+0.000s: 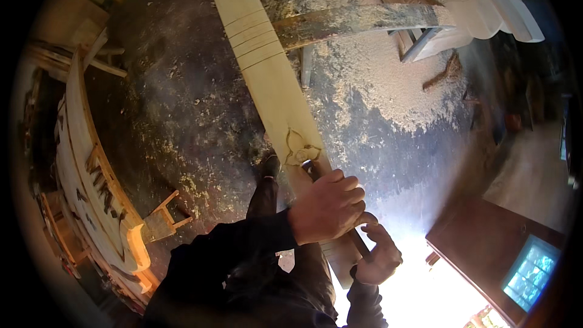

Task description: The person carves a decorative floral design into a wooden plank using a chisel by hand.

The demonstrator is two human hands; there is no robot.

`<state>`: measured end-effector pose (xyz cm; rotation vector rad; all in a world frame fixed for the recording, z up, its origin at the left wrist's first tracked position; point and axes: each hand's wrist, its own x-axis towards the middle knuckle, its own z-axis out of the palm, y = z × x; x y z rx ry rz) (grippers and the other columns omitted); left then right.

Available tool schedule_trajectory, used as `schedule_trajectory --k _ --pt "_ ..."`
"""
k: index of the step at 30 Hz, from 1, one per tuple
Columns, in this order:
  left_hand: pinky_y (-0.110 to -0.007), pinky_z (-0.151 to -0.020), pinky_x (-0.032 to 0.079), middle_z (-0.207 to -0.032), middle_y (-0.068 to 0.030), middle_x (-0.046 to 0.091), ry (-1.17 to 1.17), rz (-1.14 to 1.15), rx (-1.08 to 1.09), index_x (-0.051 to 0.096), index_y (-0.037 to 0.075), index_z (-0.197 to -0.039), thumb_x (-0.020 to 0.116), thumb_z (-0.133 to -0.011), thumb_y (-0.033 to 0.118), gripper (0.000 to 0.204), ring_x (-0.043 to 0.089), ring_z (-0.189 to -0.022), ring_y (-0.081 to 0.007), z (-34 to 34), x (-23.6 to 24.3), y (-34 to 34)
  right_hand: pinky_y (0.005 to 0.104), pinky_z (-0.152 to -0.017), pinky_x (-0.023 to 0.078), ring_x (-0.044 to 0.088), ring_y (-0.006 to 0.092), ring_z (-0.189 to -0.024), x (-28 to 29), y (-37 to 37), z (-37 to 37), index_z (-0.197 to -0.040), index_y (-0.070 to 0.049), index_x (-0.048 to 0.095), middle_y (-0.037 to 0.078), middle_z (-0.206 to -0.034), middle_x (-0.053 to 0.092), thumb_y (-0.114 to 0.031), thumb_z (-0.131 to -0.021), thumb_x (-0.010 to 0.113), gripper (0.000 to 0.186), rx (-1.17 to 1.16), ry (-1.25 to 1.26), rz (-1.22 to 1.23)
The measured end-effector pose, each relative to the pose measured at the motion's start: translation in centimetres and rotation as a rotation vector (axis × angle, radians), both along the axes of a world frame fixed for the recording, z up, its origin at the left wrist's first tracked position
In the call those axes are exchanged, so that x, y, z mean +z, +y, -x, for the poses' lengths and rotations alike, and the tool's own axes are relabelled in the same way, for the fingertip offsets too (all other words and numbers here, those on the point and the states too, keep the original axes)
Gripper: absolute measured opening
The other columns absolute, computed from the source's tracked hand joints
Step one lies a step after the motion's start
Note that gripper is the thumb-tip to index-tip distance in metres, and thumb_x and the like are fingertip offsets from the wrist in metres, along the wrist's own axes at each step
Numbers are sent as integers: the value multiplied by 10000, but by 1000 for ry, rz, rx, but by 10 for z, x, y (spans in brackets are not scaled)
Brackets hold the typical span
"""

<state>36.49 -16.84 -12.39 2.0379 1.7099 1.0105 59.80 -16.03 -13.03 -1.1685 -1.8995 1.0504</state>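
- We judge the carving partly done: on the long pale plank [267,73] we see one leaf-like motif [299,146] cut into the face, with a band of parallel grooves [255,36] farther up toward 12 o'clock. The stretch between motif and grooves looks plain, so more cutting seems left.
- Sawdust [388,85] and chips lie thick on the floor [182,115] at 1 o'clock of the plank, which fits a good deal of work already made.
- Our left hand [328,206] is wrapped over the chisel [316,173], fingers together around its shaft, just at 5 o'clock of the motif.
- Our right hand [378,254] grips the dark handle end lower down, fingers curled shut on it, at 5 o'clock of the left hand.
- The chisel runs between both hands; its tip lies touching or just beside the motif's lower edge, though we cannot tell whether it bites.
- At 9 o'clock a curved carved panel [91,182] lies well apart.
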Motion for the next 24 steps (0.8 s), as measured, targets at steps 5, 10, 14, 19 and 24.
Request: schedule_trajectory --k 5,10,14,19,24 --pt "-344 -786 423 -786 42 544 -11 -4 10 747 149 -765 755 -879 336 219 556 -888 -156 1 2 -2 409 -750 627 777 325 -810 7 3 1 -1056 100 741 215 -966 792 -314 -958 687 429 -26 129 35" --pt "-340 -730 444 -811 29 499 -55 -60 -44 640 155 -752 790 -820 296 217 566 -843 -158 2 -3 -6 362 -702 608 792 294 -754 49 3 2 -1149 -8 765 143 -927 804 -44 -754 784 396 296 -439 115" --pt "-336 -712 462 -840 19 507 -74 -106 -96 611 138 -764 781 -790 233 197 564 -833 -167 -1 -10 -8 369 -658 593 779 311 -743 46 -6 -2 -1138 -28 780 130 -849 787 30 -762 747 381 342 -495 89" --pt "-333 -705 469 -864 2 503 -48 -150 -152 598 114 -763 770 -772 217 201 558 -834 -176 -3 -12 -12 369 -619 577 751 284 -676 39 -12 -17 -1129 -22 785 112 -783 753 55 -804 690 347 380 -509 95" --pt "-324 -709 462 -866 -5 495 42 -194 -202 605 104 -761 759 -711 243 214 544 -838 -179 1 -9 -9 365 -593 558 727 284 -622 38 -17 -17 -1135 2 786 124 -717 720 64 -821 666 342 347 -510 120"
